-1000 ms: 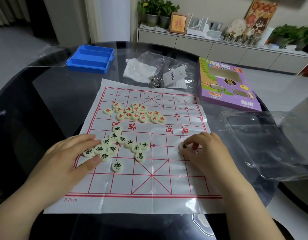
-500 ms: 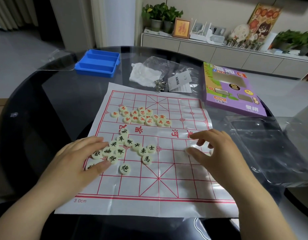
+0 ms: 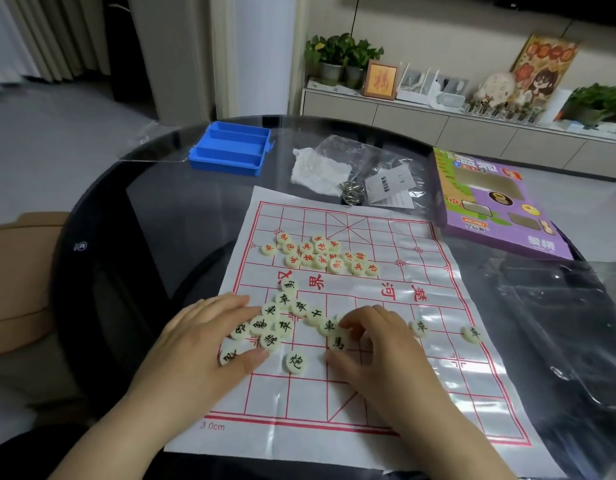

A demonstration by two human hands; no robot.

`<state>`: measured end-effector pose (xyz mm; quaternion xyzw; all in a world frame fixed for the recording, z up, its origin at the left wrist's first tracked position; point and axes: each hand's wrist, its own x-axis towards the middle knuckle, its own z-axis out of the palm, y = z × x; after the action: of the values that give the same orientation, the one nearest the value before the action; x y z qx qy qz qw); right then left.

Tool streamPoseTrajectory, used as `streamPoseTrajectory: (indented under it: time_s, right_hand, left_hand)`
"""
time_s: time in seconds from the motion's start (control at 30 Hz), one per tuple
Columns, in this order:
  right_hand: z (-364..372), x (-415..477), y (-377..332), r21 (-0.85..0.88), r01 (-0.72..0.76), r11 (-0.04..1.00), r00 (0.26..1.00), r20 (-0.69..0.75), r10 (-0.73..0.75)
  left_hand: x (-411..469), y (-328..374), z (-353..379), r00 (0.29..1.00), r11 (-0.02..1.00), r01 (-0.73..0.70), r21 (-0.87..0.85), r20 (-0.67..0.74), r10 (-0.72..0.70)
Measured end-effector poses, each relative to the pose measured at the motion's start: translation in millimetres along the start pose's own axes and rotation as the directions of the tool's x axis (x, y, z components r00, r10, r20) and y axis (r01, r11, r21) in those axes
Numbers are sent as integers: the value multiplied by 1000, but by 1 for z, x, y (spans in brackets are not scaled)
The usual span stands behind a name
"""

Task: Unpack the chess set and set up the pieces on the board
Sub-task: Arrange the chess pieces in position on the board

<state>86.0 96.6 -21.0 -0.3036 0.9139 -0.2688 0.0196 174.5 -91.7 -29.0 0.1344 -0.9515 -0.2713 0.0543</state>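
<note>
Two hands are seen from the head camera, both low over the paper board (image 3: pixel 292 400), which is spread flat on the round dark table (image 3: pixel 144 237).

The left hand (image 3: pixel 209 341) is laid on the near left part of the board. Its fingers are kept straight and flat, and they rest on the edge of the heap of black pieces (image 3: pixel 286 320). Nothing is gripped by it. It has stayed where it was a moment ago.

The right hand (image 3: pixel 386 351) has been moved. Half a second ago it was held out over the right side of the board; now it is at the right end of the black heap. Its fingers are curled down over the pieces there (the thumb lies just beside one of them). It cannot be told if a piece is pinched.

Where that hand was before, two black pieces are now seen alone on the board: one near piece (image 3: pixel 420 328) and one far-right piece (image 3: pixel 471 334), well apart from the heap.

The heap of red pieces (image 3: pixel 320 254) is still bunched on the far half of the board.

Beyond the board are a blue tray (image 3: pixel 232 152), a clear bag (image 3: pixel 320 171) and a purple box (image 3: pixel 490 202).
</note>
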Motion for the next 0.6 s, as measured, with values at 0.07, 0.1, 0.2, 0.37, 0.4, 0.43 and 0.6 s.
streamPoseTrajectory:
  time_s: [0.07, 0.1, 0.2, 0.37, 0.4, 0.43, 0.6]
  right_hand:
    - [2, 0, 1, 24, 13, 1000, 1000, -16, -12]
    - [2, 0, 1, 39, 13, 999, 1000, -20, -12]
    - [2, 2, 1, 92, -19, 996, 999, -26, 22]
    - [-1, 2, -5, 293, -116, 949, 992, -17, 126]
    - [-5, 1, -6, 277, -116, 954, 992, -7, 123]
    - [-11, 0, -7, 242, -104, 965, 994, 7, 105]
    - [-36, 17, -19, 68, 11, 998, 988, 151, -21]
  left_hand:
    - [0, 0, -1, 1000, 1000, -26, 13, 9, 25]
    - [0, 1, -2, 999, 999, -40, 12, 5, 40]
    - [0, 0, -1, 999, 999, -41, -5, -10, 41]
    - [1, -3, 2, 999, 998, -52, -36, -9, 52]
    - [2, -3, 1, 998, 997, -63, -48, -18, 62]
    - [2, -3, 1, 998, 996, -66, -65, -27, 64]
    - [-2, -3, 0, 994, 984, -22, -179, -112, 2]
